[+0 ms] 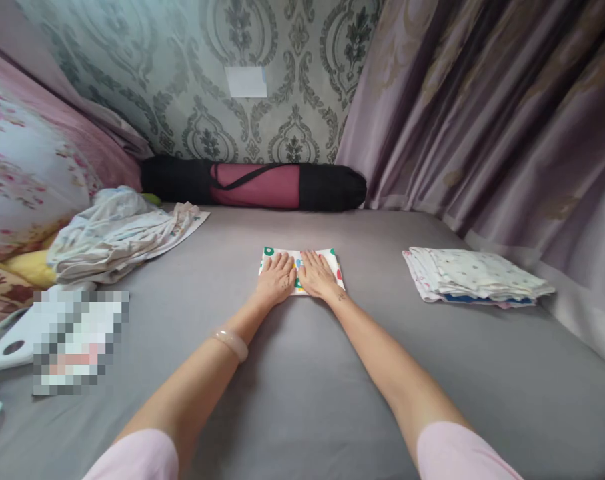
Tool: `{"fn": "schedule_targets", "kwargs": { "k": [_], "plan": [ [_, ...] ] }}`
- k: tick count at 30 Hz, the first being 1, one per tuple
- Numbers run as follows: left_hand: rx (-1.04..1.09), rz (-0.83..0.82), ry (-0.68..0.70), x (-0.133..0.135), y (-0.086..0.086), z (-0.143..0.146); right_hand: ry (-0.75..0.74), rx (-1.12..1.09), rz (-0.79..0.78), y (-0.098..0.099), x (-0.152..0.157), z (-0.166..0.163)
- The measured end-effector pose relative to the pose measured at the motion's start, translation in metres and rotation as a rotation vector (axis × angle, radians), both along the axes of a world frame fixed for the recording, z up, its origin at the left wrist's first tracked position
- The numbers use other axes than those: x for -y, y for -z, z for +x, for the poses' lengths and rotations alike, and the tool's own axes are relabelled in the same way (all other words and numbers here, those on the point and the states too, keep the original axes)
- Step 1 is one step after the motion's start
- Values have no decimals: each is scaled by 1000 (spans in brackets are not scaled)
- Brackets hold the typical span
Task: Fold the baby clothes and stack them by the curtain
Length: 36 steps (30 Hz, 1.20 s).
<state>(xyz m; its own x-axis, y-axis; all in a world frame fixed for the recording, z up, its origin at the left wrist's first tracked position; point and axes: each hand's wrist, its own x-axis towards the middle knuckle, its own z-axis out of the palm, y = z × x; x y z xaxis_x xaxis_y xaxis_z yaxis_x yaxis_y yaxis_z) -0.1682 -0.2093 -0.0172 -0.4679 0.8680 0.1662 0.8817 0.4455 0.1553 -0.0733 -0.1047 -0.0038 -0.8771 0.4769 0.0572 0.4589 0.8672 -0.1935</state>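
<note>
A small folded white cloth with coloured dots lies on the grey bedsheet in the middle of the bed. My left hand lies flat on its left half, fingers stretched out. Right beside it, my right hand presses flat on the right half, fingers also stretched out. Both hands touch the cloth and cover most of it. A pale bangle sits on my left wrist.
A stack of folded cloths lies to the right, near the purple curtain. A heap of unfolded laundry sits at the left by floral pillows. A black and red roll bag lies along the patterned wall.
</note>
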Motion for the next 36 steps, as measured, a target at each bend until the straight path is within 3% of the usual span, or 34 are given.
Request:
{"fn": "schedule_targets", "kwargs": {
  "k": [3, 7, 11, 15, 24, 28, 31, 33, 36],
  "plan": [
    [8, -44, -14, -1, 5, -2, 0, 4, -9, 5, -1, -1],
    [31, -98, 17, -2, -9, -5, -19, 29, -61, -2, -6, -1],
    [-17, 25, -41, 1, -21, -13, 34, -33, -35, -7, -11, 7],
    [68, -38, -95, 7, -12, -24, 134, -16, -19, 0, -16, 15],
    [152, -74, -112, 6, -3, -32, 145, 19, -73, 3, -19, 15],
    [220, 28, -308, 7, -12, -47, 161, -12, -180, -8, -38, 16],
    [398, 57, -466, 10, -26, -62, 369, -72, -205, -21, -59, 23],
    [510, 33, -500, 11, -35, -70, 475, -29, -237, -28, -70, 28],
    [606, -2, -515, 9, -43, -78, 466, 36, -301, -31, -79, 31]
  ]
}}
